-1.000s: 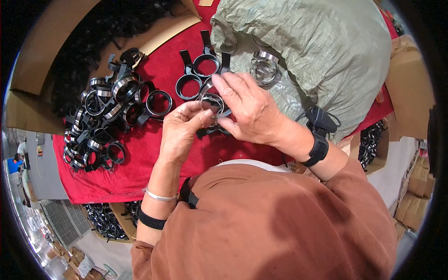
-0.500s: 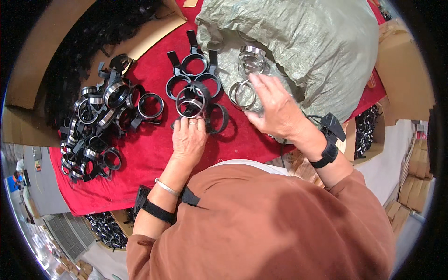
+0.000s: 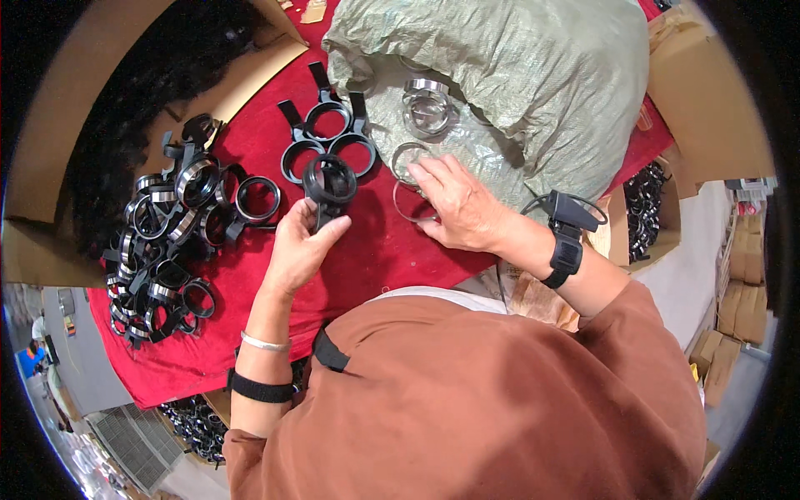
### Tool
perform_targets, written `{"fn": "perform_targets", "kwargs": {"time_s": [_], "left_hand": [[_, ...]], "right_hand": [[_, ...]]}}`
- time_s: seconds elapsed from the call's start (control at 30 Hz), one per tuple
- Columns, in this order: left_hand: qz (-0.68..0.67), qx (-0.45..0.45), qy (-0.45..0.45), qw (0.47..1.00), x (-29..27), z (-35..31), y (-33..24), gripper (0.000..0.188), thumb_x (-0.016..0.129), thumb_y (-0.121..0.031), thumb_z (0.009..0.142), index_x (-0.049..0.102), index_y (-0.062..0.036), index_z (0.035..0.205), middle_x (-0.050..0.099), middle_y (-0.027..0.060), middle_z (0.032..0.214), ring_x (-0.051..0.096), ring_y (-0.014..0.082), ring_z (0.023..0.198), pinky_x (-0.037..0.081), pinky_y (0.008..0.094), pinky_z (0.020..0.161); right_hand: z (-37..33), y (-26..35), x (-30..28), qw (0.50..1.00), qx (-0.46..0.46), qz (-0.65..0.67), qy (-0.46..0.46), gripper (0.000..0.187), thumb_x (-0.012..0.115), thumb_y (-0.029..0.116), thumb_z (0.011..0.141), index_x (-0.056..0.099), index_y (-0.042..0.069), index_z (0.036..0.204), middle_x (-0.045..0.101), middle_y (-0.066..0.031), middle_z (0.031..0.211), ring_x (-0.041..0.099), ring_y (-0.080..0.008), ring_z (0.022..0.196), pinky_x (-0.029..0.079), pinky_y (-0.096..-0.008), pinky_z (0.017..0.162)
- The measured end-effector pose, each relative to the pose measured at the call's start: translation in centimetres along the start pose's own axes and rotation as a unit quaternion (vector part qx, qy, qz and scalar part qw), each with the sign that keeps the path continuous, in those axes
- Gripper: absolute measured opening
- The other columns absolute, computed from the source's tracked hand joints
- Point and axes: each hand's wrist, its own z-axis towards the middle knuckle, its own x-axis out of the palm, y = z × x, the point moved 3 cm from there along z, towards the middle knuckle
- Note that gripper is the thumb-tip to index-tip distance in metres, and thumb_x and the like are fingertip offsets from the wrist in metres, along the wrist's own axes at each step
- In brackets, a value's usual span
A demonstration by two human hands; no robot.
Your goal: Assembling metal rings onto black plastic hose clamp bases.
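Note:
My left hand (image 3: 296, 246) is closed on the stem of a black ring holder (image 3: 329, 179), a round plastic band lifted above the red cloth; a second black rim seems to show within it. The fingers and thumb of my right hand (image 3: 458, 204) pinch a thin silver metal ring (image 3: 398, 204) by its right side. Another metal ring (image 3: 408, 150) lies just beyond those fingers, at the sack's edge. Several silver rings (image 3: 427, 108) are stacked farther back. Three black ring holders (image 3: 327, 121) with upright tabs lie grouped beyond my left hand.
At left, a heap of black holders with silver rings (image 3: 198, 182) spreads over the red cloth (image 3: 375, 258). Behind it stands a cardboard box (image 3: 54, 179) of black parts. A large pale woven sack (image 3: 517, 75) fills the back right. Another box (image 3: 708, 100) stands at right.
My left hand has lifted a black holder off the cloth and moved slightly left. My right hand has come left and nearer, drawing a metal ring off the sack's edge.

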Motion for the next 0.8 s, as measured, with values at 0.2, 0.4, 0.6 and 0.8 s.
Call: {"fn": "perform_targets", "kwargs": {"time_s": [0.2,0.4,0.6,0.8], "left_hand": [[0.395,0.096,-0.069,0.911,-2.9,0.9,-3.7,0.027,0.060,-0.021,0.084,0.051,0.0036,0.092,0.059,0.0236,0.072,0.060,0.0370,0.068,0.048,0.0410,0.061],[0.524,0.189,-0.103,0.824,-6.6,1.4,-4.3,0.031,0.058,-0.014,0.084,0.046,0.0090,0.100,0.046,0.0294,0.096,0.054,0.0450,0.087,0.047,0.0466,0.073],[0.444,0.192,-0.137,0.864,-7.8,-0.8,-4.6,0.030,0.060,-0.007,0.082,0.048,0.0046,0.108,0.046,0.0232,0.106,0.051,0.0422,0.093,0.045,0.0427,0.080],[-0.111,0.033,-0.056,0.992,-6.5,-4.4,-3.1,0.041,0.059,-0.002,0.082,0.047,-0.0006,0.121,0.060,0.0088,0.102,0.060,0.0139,0.081,0.049,0.0246,0.073]], "right_hand": [[-2.0,-0.2,3.5,0.997,0.062,0.028,0.042,0.073,0.075,0.015,0.060,0.042,-0.010,0.119,0.048,-0.0230,0.113,0.048,-0.0376,0.100,0.041,-0.0410,0.089],[-1.1,0.4,3.9,0.991,0.070,-0.016,0.110,0.075,0.075,0.017,0.058,0.042,-0.009,0.120,0.047,-0.0230,0.114,0.048,-0.0362,0.101,0.041,-0.0404,0.089],[-1.1,1.0,4.1,0.992,0.001,-0.109,0.066,0.073,0.074,0.022,0.058,0.045,-0.009,0.117,0.050,-0.0179,0.109,0.049,-0.0319,0.099,0.042,-0.0382,0.084],[-0.9,0.7,3.1,0.993,0.091,-0.044,0.063,0.072,0.075,0.020,0.061,0.043,-0.007,0.120,0.049,-0.0245,0.113,0.048,-0.0380,0.103,0.041,-0.0419,0.090]]}}
